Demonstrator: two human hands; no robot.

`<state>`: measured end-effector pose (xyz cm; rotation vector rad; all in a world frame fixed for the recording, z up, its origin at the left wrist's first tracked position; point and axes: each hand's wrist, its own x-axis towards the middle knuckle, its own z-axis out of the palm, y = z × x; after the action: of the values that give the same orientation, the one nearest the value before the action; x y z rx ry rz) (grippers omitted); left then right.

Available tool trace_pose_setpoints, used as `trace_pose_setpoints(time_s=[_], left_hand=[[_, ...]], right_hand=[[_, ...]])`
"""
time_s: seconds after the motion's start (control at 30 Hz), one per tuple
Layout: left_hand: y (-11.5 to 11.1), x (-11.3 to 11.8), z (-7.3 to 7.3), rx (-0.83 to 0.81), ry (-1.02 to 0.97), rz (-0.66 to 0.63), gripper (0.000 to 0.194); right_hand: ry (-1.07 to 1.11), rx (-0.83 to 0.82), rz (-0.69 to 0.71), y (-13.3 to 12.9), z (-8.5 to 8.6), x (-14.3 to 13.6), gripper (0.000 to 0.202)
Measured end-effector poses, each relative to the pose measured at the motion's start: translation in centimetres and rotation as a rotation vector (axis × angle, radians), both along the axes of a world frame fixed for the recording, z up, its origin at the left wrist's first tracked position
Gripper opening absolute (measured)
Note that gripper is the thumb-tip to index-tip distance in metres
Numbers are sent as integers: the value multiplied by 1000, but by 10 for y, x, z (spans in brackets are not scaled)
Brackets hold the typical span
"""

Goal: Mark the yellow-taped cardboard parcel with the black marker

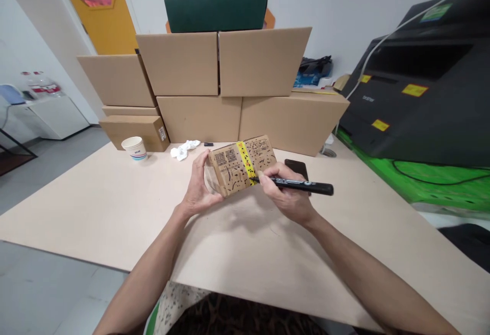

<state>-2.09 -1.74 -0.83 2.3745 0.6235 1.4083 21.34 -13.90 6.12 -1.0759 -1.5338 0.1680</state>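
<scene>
My left hand point(199, 188) grips the left end of a small cardboard box point(229, 171), tilting it above the table. Black marks and printed codes cover the box's facing side, and a band of yellow tape point(245, 157) runs across its middle. In my right hand point(288, 197) is a black marker point(306, 186), its tip at the lower end of the tape; I cannot tell whether it touches. Partly hidden behind the right hand, a black phone point(297, 167) lies on the table.
A paper cup point(135, 149), crumpled tissue point(185, 149) and a small black cap point(209, 144) lie towards the back of the table point(153, 202). Behind them large cardboard boxes point(199, 118) are stacked, with a dark green box point(216, 10) on top. A black printer point(417, 79) stands at right.
</scene>
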Motion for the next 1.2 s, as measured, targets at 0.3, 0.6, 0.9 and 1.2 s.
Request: trace_pose_setpoints(time_s=[0.3,0.6,0.9,1.2], left_hand=[[2,0,0,-12,-21,-2,126],[13,-8,-1,-129,-164,52,126],[15,-11,1,-200,-211,63,125],[17,-10,-1,-197,-212,44,126]], right_hand=[[-1,68,-236,7,-3,37,17],[-632,36,-115,18,-64,64,19],[-981,-327,-5,30,-100,57,44],[-662,-646,-684,45,-93,103,62]])
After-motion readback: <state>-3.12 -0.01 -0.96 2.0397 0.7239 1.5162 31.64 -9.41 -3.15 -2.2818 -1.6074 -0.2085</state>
